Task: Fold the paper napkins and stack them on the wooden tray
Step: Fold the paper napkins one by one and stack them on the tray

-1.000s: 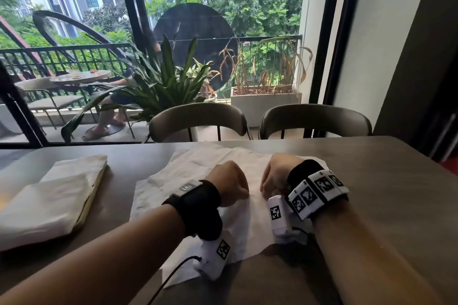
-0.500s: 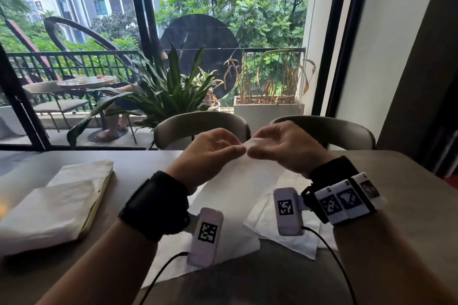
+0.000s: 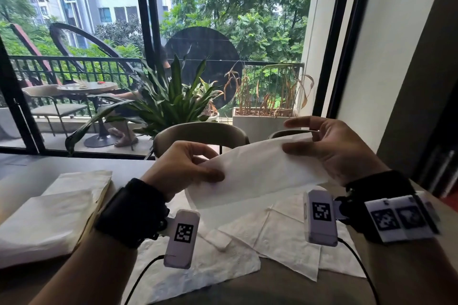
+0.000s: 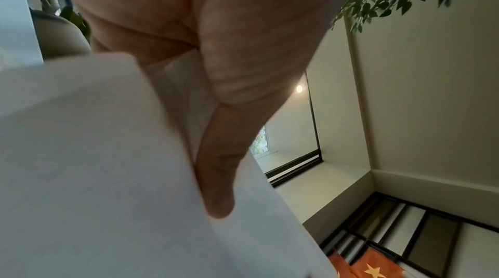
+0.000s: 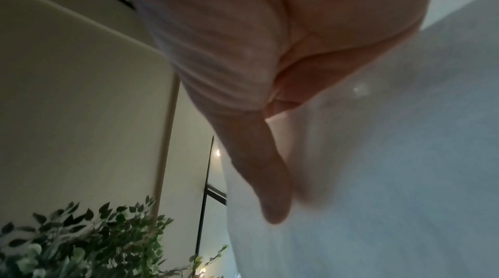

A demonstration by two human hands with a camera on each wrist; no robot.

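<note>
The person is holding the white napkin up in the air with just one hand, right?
Not quite. Both hands hold it: the left hand pinches one end of the napkin and the right hand the other, up in the air. The head view shows it.

The napkin held up (image 3: 260, 176) is thin white paper, smooth and matt, and light glows faintly through it. The napkins lying flat (image 3: 272, 238) are the same paper, embossed with a fine rough grain and creased. The folded stack (image 3: 44, 218) looks soft, matt, cream-white. The worktop (image 3: 285, 287) is smooth, dull grey-brown with a slight sheen. The wristbands (image 3: 131, 213) are matt black cloth.
</note>
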